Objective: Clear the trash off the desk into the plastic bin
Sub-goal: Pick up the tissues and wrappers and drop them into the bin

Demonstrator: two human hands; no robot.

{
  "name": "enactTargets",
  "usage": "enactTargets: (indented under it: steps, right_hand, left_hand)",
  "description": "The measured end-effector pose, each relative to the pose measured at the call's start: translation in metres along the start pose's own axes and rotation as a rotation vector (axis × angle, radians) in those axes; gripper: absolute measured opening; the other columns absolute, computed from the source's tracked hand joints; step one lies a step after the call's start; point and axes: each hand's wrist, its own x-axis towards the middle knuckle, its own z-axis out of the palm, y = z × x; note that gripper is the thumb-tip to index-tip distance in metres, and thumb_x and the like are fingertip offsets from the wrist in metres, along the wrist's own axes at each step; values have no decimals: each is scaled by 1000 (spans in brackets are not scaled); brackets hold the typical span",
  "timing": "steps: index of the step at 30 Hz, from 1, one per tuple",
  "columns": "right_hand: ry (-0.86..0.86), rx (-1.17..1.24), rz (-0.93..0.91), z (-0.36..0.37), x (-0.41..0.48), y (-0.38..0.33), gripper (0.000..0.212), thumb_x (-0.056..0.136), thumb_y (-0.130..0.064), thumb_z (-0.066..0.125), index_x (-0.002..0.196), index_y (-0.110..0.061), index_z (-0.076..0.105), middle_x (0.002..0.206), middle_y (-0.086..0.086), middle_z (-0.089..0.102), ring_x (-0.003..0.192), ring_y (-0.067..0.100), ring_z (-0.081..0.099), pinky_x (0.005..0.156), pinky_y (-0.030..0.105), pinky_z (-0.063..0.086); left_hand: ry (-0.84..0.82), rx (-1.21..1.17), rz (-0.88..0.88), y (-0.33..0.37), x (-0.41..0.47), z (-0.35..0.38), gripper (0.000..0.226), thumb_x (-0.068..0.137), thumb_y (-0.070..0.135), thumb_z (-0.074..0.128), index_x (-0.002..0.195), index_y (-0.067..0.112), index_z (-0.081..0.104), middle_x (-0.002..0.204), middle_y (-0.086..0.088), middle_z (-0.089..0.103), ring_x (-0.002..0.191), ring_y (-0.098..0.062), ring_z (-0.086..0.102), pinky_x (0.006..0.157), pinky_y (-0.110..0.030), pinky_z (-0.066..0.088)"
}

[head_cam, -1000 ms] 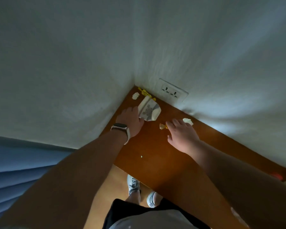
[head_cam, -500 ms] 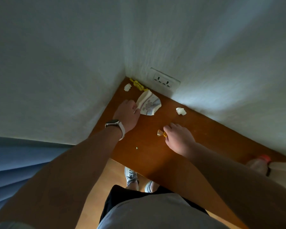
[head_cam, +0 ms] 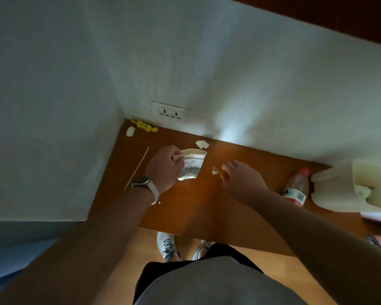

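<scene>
My left hand [head_cam: 165, 168], with a watch on the wrist, grips a crumpled white paper wrapper [head_cam: 191, 165] by its left edge above the brown desk [head_cam: 196, 208]. My right hand [head_cam: 242, 179] pinches a small golden candy wrapper [head_cam: 216, 171] between its fingertips. A white crumpled paper scrap [head_cam: 202, 144] lies just beyond the wrapper. In the far left corner lie a yellow candy wrapper [head_cam: 143, 125] and another white scrap [head_cam: 130, 131]. A thin wooden stick [head_cam: 136, 167] lies along the left wall. The white plastic bin [head_cam: 350, 186] stands at the desk's right end.
A plastic bottle [head_cam: 296, 187] with a red cap lies on the desk between my right hand and the bin. A wall socket [head_cam: 170, 112] sits above the desk's far edge. Walls close the desk at left and back. My shoes [head_cam: 167, 246] stand on the wooden floor.
My left hand has closed on the white paper wrapper and drawn it back from the corner. My right hand has pulled back with the golden wrapper. The view shifted, revealing the bin, bottle and stick.
</scene>
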Motion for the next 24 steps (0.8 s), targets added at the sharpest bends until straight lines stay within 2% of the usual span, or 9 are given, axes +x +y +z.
enactTargets:
  steps: [6, 11, 14, 16, 17, 20, 24]
  right_hand:
    - [113, 96, 136, -24, -40, 35, 30, 94, -30, 53, 122, -18, 56, 113, 0, 57, 102, 20, 56, 81, 38, 51]
    - [228, 179, 242, -36, -77, 72, 31, 90, -29, 59, 120, -20, 58, 112, -2, 58, 99, 17, 56, 79, 38, 51]
    - [309, 243, 282, -42, -103, 101, 26, 90, -27, 59, 115, -22, 59, 109, -4, 59, 92, 15, 55, 80, 40, 51]
    - [346, 292, 314, -45, -121, 122, 24, 90, -27, 59, 114, -22, 59, 109, -5, 59, 91, 13, 55, 77, 35, 52]
    - [359, 309, 331, -47, -130, 134, 23, 91, -28, 59, 113, -23, 59, 110, -6, 59, 90, 12, 55, 76, 32, 52]
    - [408, 353, 384, -55, -157, 174, 23, 90, -32, 61, 111, -23, 60, 108, -6, 59, 89, 13, 57, 76, 33, 53]
    - [487, 446, 458, -62, -191, 230, 20, 89, -31, 62, 106, -20, 59, 100, -3, 58, 87, 18, 57, 76, 38, 52]
  left_hand:
    - [-45, -62, 95, 52, -2, 28, 9, 92, 21, 60, 96, 13, 61, 86, 3, 57, 71, -7, 51, 54, -11, 32]
    - [-85, -72, 149, 103, -5, 49, 10, 93, 22, 59, 99, 14, 62, 87, 3, 59, 67, -4, 53, 52, -6, 40]
    - [-115, -50, 174, 136, -6, 69, 11, 93, 28, 57, 99, 19, 62, 91, 3, 63, 72, -8, 59, 51, -13, 42]
    - [-125, -38, 181, 161, -8, 84, 11, 93, 33, 56, 96, 24, 59, 89, 4, 65, 74, -11, 63, 51, -23, 50]
    - [-129, -33, 186, 176, -11, 91, 11, 93, 35, 55, 95, 25, 58, 88, 5, 65, 75, -11, 63, 48, -23, 50]
    - [-150, -52, 179, 226, -21, 118, 11, 95, 31, 54, 97, 20, 56, 88, 7, 60, 74, -11, 59, 41, -11, 41]
    - [-136, -93, 258, 287, -28, 162, 7, 94, 27, 57, 93, 20, 58, 88, 9, 61, 78, -9, 61, 47, -9, 43]
